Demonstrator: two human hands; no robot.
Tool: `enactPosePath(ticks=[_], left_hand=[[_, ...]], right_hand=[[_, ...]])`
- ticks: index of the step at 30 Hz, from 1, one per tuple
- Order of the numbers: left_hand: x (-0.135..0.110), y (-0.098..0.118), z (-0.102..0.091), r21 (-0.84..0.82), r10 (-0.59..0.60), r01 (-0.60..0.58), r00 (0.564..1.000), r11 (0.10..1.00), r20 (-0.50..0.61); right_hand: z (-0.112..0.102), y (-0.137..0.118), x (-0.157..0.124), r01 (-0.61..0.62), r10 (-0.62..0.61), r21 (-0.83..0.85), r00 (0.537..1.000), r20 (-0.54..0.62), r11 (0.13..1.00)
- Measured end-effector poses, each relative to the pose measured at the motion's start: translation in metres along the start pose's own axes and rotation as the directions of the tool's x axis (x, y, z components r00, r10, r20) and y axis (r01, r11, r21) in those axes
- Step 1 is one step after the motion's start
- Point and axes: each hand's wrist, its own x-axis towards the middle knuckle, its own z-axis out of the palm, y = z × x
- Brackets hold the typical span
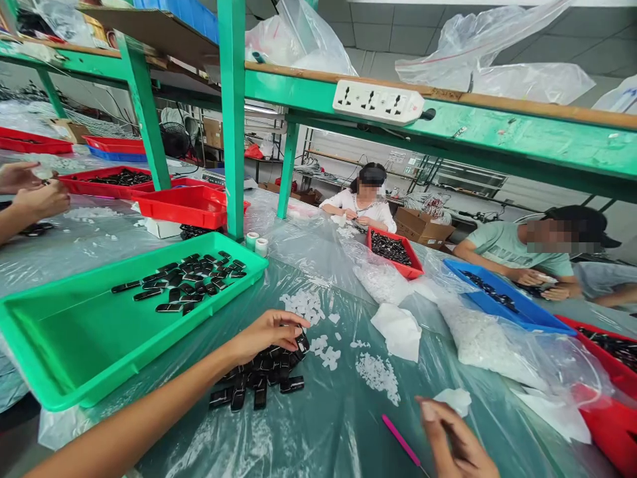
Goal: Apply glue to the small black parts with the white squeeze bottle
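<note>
My left hand (279,332) reaches over a heap of small glossy black plastic pieces (261,372) on the plastic-covered table. Its thumb and fingers close on one black plastic piece (302,342) at the heap's right edge. At the lower right, my right hand (455,441) has its thumb and index fingertips together; whatever is between them is too small to make out. A tool with a pink handle (401,439) lies just left of that hand. Small white pieces lie in a near cluster (378,377) and a farther one (302,305).
A green tray (64,392) with black pieces stands left. White sheets (398,332) and a bag of white bits (482,338) lie right. A green post (231,126) and shelf with a power strip (378,101) rise ahead. Two people work opposite; another person's hands (34,196) are far left.
</note>
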Motion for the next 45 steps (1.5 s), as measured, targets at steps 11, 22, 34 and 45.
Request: enactPosePath(ticks=[11,22,34,45], left_hand=[[0.008,0.004,0.024,-0.018,-0.022,0.022,1.000,1.000,0.017],[0.009,-0.012,0.062,-0.230,-0.120,0.141,0.987,0.963,0.104],[0.021,-0.045,0.084,-0.347,-0.273,0.247,0.962,0.905,-0.026],[0.016,-0.046,0.080,-0.300,-0.169,0.185,0.983,0.936,0.077]], right_hand=[[-0.081,0.056,0.096,0.089,-0.053,-0.508,0.995,0.084,0.857],[-0.075,0.083,0.095,-0.287,0.371,-0.242,0.801,0.470,0.927],[-0.035,0.057,0.072,-0.310,0.246,0.092,0.875,0.416,0.946],[0.004,0.022,0.028,-0.506,0.209,0.583,0.840,0.501,0.636]])
